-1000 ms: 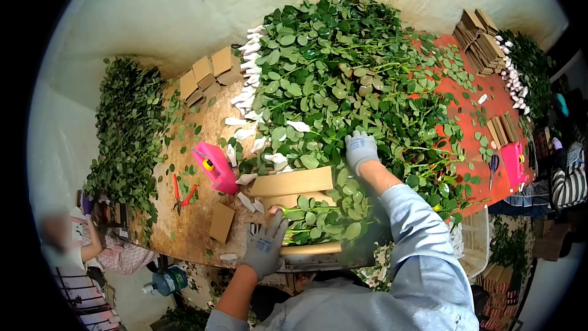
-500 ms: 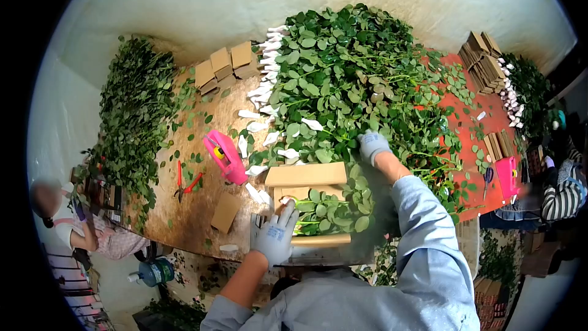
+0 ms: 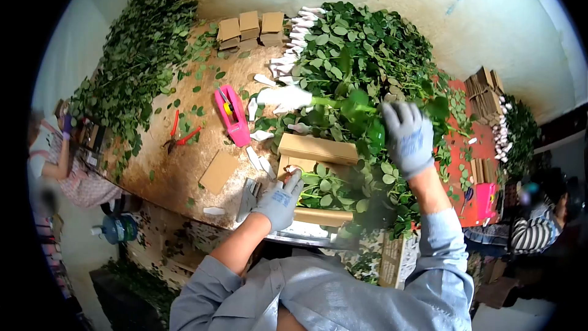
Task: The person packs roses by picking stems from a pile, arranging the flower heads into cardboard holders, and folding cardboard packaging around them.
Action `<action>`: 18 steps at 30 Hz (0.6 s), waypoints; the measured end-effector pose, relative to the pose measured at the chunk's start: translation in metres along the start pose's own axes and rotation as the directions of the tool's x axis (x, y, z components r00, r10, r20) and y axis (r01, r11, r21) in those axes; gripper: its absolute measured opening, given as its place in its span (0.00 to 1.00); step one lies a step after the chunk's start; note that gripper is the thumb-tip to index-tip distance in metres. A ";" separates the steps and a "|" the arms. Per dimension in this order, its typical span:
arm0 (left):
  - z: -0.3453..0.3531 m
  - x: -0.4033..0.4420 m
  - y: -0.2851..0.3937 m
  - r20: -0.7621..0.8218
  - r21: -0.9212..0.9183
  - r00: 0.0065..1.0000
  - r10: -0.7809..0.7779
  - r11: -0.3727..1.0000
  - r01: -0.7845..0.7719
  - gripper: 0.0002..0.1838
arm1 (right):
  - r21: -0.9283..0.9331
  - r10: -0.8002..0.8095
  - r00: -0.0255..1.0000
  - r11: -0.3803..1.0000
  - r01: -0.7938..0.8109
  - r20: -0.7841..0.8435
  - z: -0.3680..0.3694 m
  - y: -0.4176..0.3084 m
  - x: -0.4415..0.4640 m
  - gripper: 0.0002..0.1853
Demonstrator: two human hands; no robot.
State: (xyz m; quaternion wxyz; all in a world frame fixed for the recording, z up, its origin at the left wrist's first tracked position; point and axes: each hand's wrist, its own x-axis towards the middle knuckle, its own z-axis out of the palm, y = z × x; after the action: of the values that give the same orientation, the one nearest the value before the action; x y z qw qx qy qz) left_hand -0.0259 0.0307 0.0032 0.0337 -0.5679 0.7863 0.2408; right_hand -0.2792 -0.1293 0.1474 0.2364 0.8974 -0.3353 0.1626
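My right hand [image 3: 409, 138], in a grey glove, is closed on the stem of a rose [image 3: 285, 97] with a white sleeve over its head; leaves blur around it above the leafy pile [image 3: 367, 49]. Lower down, my left hand [image 3: 280, 203], also gloved, rests at the left end of an open cardboard wrap [image 3: 318, 149]. Its fingertips touch a rose head [image 3: 291, 173] there, and leafy stems [image 3: 331, 187] lie inside the wrap. Whether those fingers grip the flower is unclear.
A pink tape dispenser [image 3: 232, 115], red pruners [image 3: 179, 133] and a cardboard piece [image 3: 218, 171] lie to the left. Cardboard stacks [image 3: 249, 27] stand at the back. One person [image 3: 64, 159] is at far left, another [image 3: 533, 230] at far right.
My right hand has lifted from the leafy pile, bringing up a sleeved rose. My left hand remains by the cardboard wrap. The whole view has shifted and turned.
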 end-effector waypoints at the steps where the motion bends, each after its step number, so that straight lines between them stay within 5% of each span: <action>1: -0.001 0.000 -0.003 0.021 0.032 1.000 -0.001 0.999 0.001 0.43 | 0.035 -0.014 0.999 0.999 0.013 0.038 -0.001 -0.013 -0.011 0.21; 4: 0.011 0.002 -0.008 -0.010 0.054 1.000 0.013 0.998 -0.012 0.43 | 0.066 -0.067 0.981 0.996 0.056 0.184 0.002 -0.037 -0.026 0.17; 6: 0.003 0.001 -0.008 0.009 0.016 1.000 0.018 1.000 -0.018 0.43 | 0.081 -0.050 0.884 0.997 0.014 0.465 0.056 -0.055 -0.069 0.14; 8: 0.000 0.003 -0.009 0.052 0.013 0.999 0.013 1.000 -0.014 0.43 | 0.059 -0.018 0.825 0.998 -0.019 0.565 0.071 -0.058 -0.078 0.13; 15: 0.005 0.004 -0.010 0.055 0.003 0.998 0.014 1.000 -0.014 0.41 | -0.152 0.179 0.689 0.983 -0.101 0.703 0.089 -0.090 -0.083 0.11; 18: 0.005 0.003 -0.012 0.040 0.003 0.999 0.036 0.999 -0.036 0.41 | -0.328 0.355 0.551 0.933 -0.151 0.755 0.080 -0.101 -0.072 0.10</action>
State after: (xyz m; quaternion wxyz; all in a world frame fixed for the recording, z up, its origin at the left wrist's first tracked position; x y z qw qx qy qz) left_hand -0.0169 0.0269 -0.0061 0.0463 -0.5488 0.7959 0.2513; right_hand -0.2522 -0.0673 0.0168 0.1331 0.7819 -0.5478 -0.2663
